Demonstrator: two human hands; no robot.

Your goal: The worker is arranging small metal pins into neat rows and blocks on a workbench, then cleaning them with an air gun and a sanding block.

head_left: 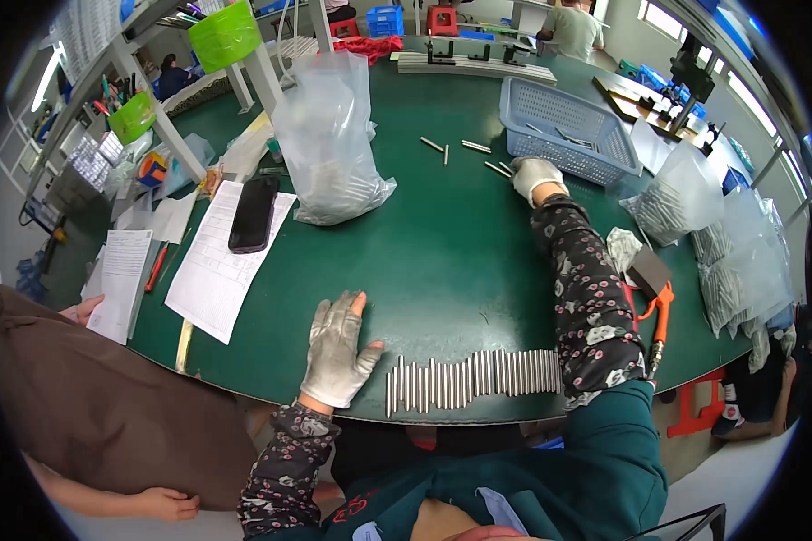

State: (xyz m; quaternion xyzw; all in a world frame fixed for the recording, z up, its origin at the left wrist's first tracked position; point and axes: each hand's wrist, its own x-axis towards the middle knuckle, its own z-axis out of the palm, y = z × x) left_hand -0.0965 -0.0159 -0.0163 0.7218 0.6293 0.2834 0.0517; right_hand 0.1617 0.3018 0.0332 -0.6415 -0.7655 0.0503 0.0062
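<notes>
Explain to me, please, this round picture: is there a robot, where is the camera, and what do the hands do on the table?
There is no robot here, only a person at work. The single picture comes from a wide camera worn on the person's head, looking down, so straight edges look bent.

The left hand, in a pale glove, lies open on the green table, beside a row of metal rods. The right hand, also gloved, reaches out to a few loose rods near the blue basket; whether it grips one, I cannot tell.

Around them lie a dark phone on paper, and a plastic bag. Another person in brown is at the left.
</notes>
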